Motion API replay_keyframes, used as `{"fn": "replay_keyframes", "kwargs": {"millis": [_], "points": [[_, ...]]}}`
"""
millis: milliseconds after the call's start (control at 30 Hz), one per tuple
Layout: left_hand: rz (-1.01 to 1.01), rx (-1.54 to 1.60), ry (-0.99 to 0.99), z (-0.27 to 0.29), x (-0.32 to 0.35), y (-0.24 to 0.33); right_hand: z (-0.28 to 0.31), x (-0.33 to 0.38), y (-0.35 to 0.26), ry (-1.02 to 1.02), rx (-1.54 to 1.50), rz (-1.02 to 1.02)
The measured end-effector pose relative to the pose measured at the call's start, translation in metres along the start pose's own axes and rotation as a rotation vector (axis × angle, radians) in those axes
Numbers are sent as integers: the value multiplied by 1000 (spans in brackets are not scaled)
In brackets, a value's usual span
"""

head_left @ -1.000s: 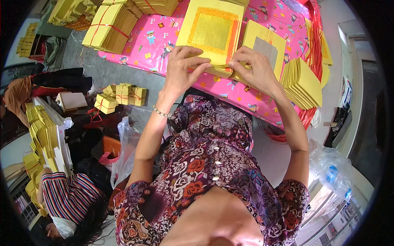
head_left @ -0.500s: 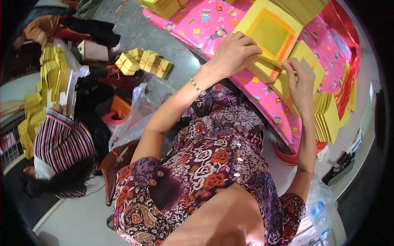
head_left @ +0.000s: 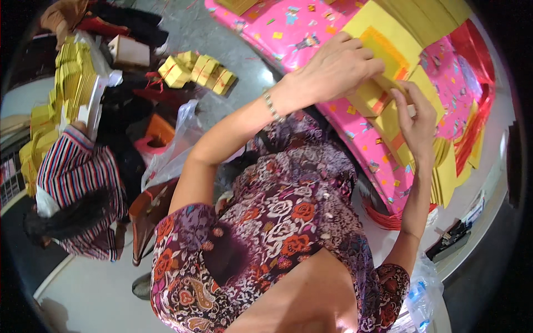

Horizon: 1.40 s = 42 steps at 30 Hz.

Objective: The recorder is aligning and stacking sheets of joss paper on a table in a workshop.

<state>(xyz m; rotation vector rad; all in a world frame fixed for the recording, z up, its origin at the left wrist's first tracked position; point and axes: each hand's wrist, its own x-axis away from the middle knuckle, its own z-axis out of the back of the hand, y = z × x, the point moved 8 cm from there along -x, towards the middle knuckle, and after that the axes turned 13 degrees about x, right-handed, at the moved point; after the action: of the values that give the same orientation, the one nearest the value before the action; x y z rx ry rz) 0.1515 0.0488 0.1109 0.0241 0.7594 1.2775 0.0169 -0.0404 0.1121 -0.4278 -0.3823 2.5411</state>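
My left hand [head_left: 345, 67], a beaded bracelet at its wrist, lies with curled fingers at the left end of a folded strip of yellow paper [head_left: 392, 83]. My right hand [head_left: 417, 115] pinches the strip's other end between thumb and fingers. Under the strip is a stack of yellow paper [head_left: 366, 101] with an orange stripe on its side. A yellow sheet bearing an orange-bordered square [head_left: 383, 45] lies just beyond my fingers. More yellow paper [head_left: 391, 125] sits below and beside my right hand. The left fingertips are partly hidden.
The table has a pink patterned cover [head_left: 302, 47]. Fanned yellow papers [head_left: 443, 180] hang by its right edge, near red plastic strips [head_left: 472, 136]. Tied yellow bundles [head_left: 197, 72] lie on the floor at left. A person in a striped top [head_left: 83, 177] sits beside stacked yellow paper [head_left: 75, 83].
My left hand has slid right along the fold, covering part of the orange-bordered square. My right hand has shifted slightly right and down. The whole view has moved a little.
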Motion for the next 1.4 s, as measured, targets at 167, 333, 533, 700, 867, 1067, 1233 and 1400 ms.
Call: {"fn": "replay_keyframes", "kwargs": {"millis": [167,333,533,700,867,1067,1233,1400], "points": [[-4,41,326,30,9,14,-12,-6,6,-69,-62,-29],[58,119,241,-5,17,15,-14,-25,38,-116,-245,-280],[130,47,25,-45,0,2,-24,-65,93,146,-17,-129],[185,-7,-9,-55,-2,-10,-25,-83,92,68,192,-96],[197,-19,-21,-58,-4,-13,-31,-103,87,-1,249,-86],[194,4,-25,-58,-6,-15,-46,-131,82,-77,72,14],[186,39,26,-55,-5,-13,-57,-142,84,-249,-26,-9],[209,68,-6,-56,-5,-13,-57,-141,82,-218,12,12]]}}
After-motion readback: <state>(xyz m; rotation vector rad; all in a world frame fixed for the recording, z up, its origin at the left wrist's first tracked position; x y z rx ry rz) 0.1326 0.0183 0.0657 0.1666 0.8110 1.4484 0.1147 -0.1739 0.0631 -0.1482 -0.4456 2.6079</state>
